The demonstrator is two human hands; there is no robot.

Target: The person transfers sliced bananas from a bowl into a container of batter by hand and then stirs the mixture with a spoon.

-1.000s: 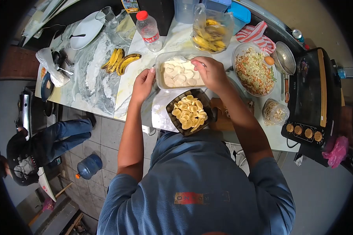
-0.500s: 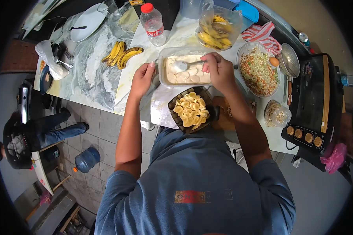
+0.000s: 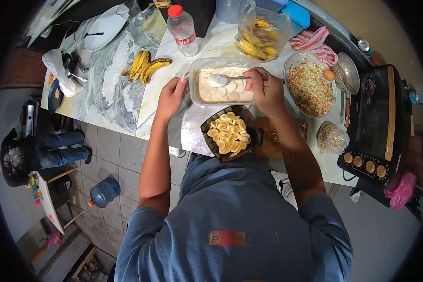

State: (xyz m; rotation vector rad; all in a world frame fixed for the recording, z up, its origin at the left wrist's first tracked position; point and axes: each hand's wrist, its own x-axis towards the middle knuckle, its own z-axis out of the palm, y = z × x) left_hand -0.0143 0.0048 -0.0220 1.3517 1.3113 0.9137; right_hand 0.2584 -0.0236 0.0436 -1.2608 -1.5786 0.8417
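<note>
A clear rectangular plastic container (image 3: pixel 195 100) holds creamy white batter (image 3: pixel 230 90) with round slices in it. My right hand (image 3: pixel 266 94) is closed on the handle of a metal spoon (image 3: pixel 234 78), whose batter-coated bowl is over the left part of the batter. My left hand (image 3: pixel 171 97) is closed at the container's left side, thumb up; its other fingers are mostly hidden. Close to my body, a dark square bowl (image 3: pixel 210 144) is filled with yellow banana slices (image 3: pixel 229 131).
Bananas (image 3: pixel 148 68) and a red-capped bottle (image 3: pixel 184 35) stand behind left. More bananas are in a plastic bag (image 3: pixel 258 40). Right are a bowl of chopped vegetables (image 3: pixel 310 84) with an egg (image 3: pixel 328 75), a strainer (image 3: pixel 347 70) and a toaster oven (image 3: pixel 369 122). Another person (image 3: pixel 23 155) stands far left.
The spoon has turned slightly, its bowl now tilted and a little lower over the batter. My left hand stays by the container. The other person at far left has shifted stance.
</note>
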